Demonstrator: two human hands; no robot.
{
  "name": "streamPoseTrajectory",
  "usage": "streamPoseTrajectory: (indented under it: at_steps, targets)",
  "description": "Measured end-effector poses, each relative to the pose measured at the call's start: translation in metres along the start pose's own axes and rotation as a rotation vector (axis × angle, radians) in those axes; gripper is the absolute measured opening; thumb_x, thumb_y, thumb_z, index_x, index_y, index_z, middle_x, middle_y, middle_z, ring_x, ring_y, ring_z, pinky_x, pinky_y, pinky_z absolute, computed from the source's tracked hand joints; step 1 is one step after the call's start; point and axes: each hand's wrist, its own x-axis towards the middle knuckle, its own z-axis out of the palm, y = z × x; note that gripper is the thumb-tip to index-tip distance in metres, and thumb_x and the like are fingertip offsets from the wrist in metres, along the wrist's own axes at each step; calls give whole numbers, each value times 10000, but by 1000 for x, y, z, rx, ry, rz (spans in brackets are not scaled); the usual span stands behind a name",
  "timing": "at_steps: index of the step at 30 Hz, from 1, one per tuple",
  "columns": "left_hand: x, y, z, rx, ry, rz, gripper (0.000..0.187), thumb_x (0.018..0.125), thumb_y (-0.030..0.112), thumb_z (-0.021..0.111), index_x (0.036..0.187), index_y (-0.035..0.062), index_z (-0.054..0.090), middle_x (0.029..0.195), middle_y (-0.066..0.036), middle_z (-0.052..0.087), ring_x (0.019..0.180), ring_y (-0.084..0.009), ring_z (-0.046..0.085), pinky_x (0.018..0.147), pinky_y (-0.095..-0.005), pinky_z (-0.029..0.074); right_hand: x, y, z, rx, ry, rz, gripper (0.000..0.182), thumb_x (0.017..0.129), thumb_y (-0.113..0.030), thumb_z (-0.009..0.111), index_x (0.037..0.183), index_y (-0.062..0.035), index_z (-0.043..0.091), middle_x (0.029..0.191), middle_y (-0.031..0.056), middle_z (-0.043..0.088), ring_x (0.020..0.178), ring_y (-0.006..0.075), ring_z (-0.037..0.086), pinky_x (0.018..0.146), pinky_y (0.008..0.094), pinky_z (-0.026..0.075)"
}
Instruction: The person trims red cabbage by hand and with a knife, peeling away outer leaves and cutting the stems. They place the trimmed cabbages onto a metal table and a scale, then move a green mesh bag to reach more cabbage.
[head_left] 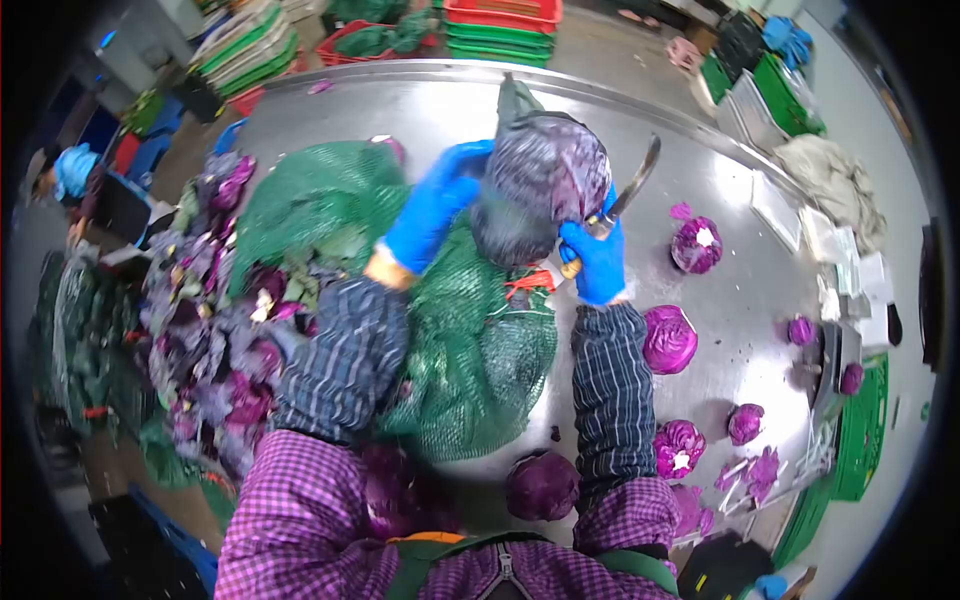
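Purple cabbage (pixel 545 180), round, in net wrap, held up above green mesh sack (pixel 470 340) on steel surface (pixel 400 100). Left hand (pixel 435 205) fingers curled on its side; right hand (pixel 597 260) fingers clenched on knife (pixel 632 185), touching cabbage.

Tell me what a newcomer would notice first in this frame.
Two blue-gloved hands at the centre: the left hand steadies a red cabbage while the right hand holds a knife. Green netting lies beneath on the steel table, with trimmed cabbages at right.
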Motion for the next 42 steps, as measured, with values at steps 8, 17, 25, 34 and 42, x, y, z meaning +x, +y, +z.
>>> streamPoseTrajectory:
  at_steps: [8, 17, 25, 34, 42]
  targets:
    - [-213, 175, -31, 123, 518, -181, 738, 757, 222, 719, 1381, 46, 366, 1359, -85, 434, 1256, -199, 402, 1059, -334, 298, -108, -28, 153, -79, -735, -91, 790, 652, 32, 776, 1364, -37, 441, 1404, 84, 452, 1266, 166, 422, 1031, 306, 370]
    - [-417, 130, -62, 1084, 680, -259, 862, 673, 252, 827, 1384, 59, 378, 1375, -139, 418, 1277, -268, 399, 1081, -378, 303, -216, 144, 243, -394, -852, 239, 683, 735, -192, 763, 1328, -50, 457, 1206, 148, 597, 1057, 257, 608, 859, 353, 499]
    - [-455, 99, -103, 545, 729, -407, 906, 630, 314, 865, 1340, 5, 395, 1302, -153, 475, 1203, -252, 468, 1032, -350, 371, -320, 120, 233, -696, -744, -56, 461, 896, -205, 564, 1314, -51, 442, 1254, 213, 534, 1147, 349, 537, 951, 387, 435]
    - [-448, 97, -102, 721, 624, -326, 874, 616, 292, 869, 1310, 15, 415, 1268, -147, 483, 1171, -267, 483, 1017, -363, 382, -333, 108, 242, -1036, -640, 134, 248, 913, -298, 525, 1007, -69, 540, 857, 245, 625, 795, 441, 600, 659, 492, 470]
    - [-438, 102, -94, 817, 625, -292, 818, 602, 307, 868, 1255, 13, 472, 1188, -156, 507, 1112, -286, 508, 978, -372, 405, -321, 158, 230, -1303, -736, 259, 234, 891, -253, 511, 1024, -67, 462, 828, 272, 613, 788, 467, 598, 645, 540, 440]
